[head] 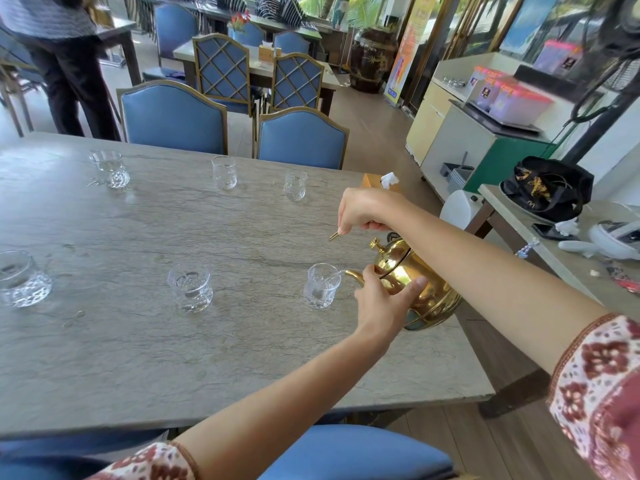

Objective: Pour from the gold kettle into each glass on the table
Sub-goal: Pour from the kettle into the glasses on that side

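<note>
The shiny round gold metal kettle [412,282] looks heavy and slippery. Its handle is gripped by the right hand [367,211]; its belly is cupped by the left hand [382,303].

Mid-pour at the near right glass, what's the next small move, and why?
Probably hold the tilt a moment longer, then level the gold kettle. Its spout sits at the rim of the near right glass, a thin stream is running in, and the fill looks low. The right hand holds the handle and the left hand steadies the body, so both are placed to ease it back.
</note>
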